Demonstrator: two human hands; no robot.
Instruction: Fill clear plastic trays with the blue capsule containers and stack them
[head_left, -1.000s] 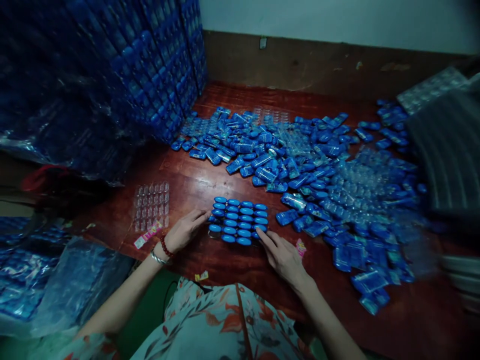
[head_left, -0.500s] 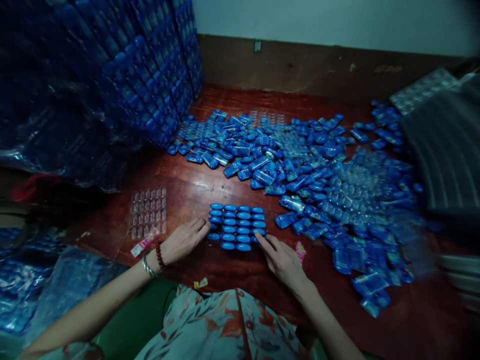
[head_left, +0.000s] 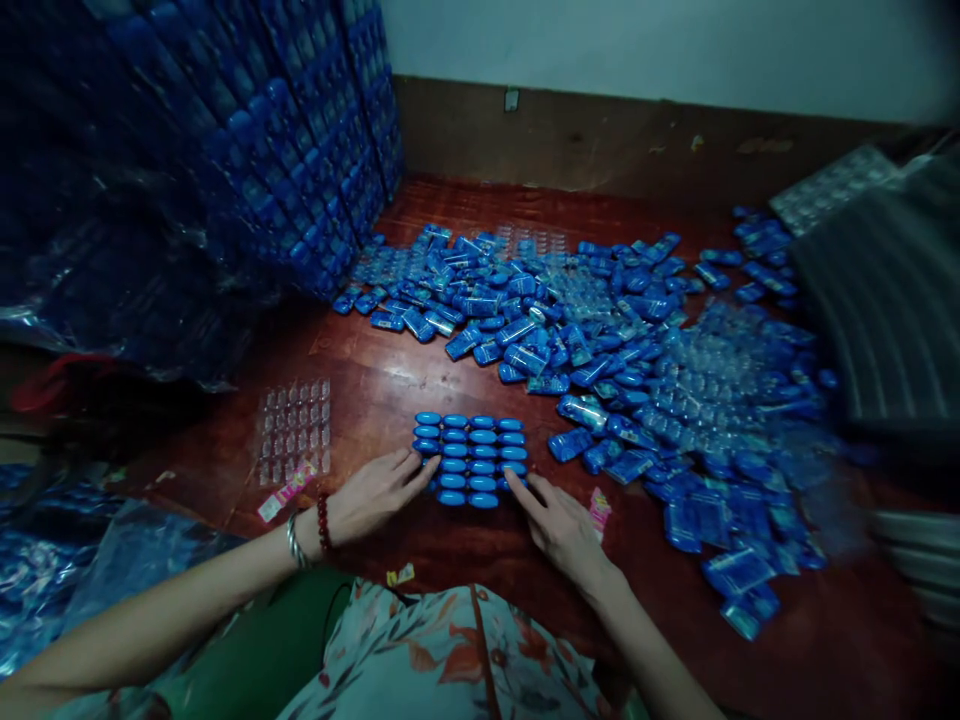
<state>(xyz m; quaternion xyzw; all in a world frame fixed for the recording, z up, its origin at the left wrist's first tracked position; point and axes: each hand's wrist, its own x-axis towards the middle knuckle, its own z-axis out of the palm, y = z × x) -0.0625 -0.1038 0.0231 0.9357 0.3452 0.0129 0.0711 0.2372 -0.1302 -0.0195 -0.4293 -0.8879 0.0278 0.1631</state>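
Rows of glossy blue oval pieces (head_left: 469, 452) stand packed together in a block on the red-brown table (head_left: 360, 365). My left hand (head_left: 379, 490) touches the block's left side, its fingers apart and partly over the lower left pieces. At the right side, my right hand (head_left: 559, 520) rests its fingertips against the lower right pieces, fingers spread. Neither hand grips anything. An empty clear blister tray (head_left: 295, 430) lies left of the block, with a pink strip (head_left: 288, 491) at its lower edge.
Blue wrapped packets (head_left: 517, 330) are heaped across the back and right, with clear trays (head_left: 712, 375) among them. Tall stacks of blue packs (head_left: 300, 150) stand at the left. A person's striped sleeve (head_left: 877, 300) is at the right. A pink wrapper (head_left: 599, 508) lies beside my right hand.
My left hand's fingers have come further over the lower left pieces and spread apart. The lower left piece is now mostly covered. My right hand has barely moved.
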